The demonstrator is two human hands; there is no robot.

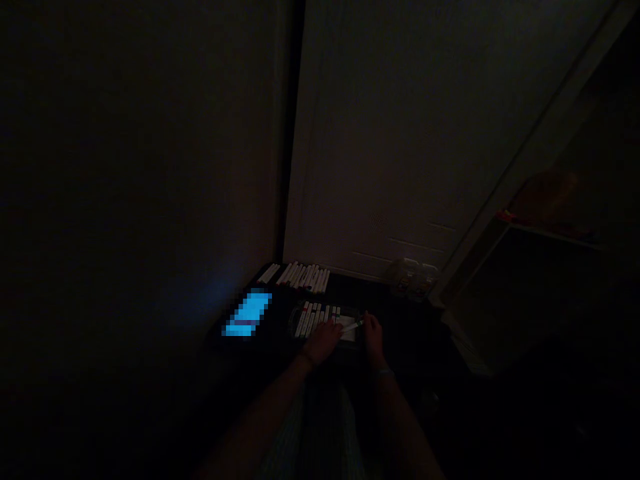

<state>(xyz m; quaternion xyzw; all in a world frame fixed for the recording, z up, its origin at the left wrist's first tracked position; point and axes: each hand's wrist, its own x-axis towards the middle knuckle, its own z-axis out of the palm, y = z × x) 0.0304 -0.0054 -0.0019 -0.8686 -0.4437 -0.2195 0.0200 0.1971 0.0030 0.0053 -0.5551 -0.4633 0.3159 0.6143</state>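
Observation:
A white marker (353, 326) with a darker end is held at a slant above a shallow, clear case. Its right end is pinched by my right hand (373, 335). The fingertips of my left hand (323, 340) close on its left end, though darkness blurs the exact contact. Under and beside my hands lies the case (294, 325), with a row of white markers (311, 320) standing side by side in its left part. Coloured bands show near the tops of some. A pale surface shows in its right part, partly behind the held marker.
Behind the case, more white markers (305, 277) lie in a row on the dark table (370, 290). A glowing blue screen (249, 313) lies at left. Clear containers (414, 279) stand at the back right, against the wall (380, 167). The room is very dark.

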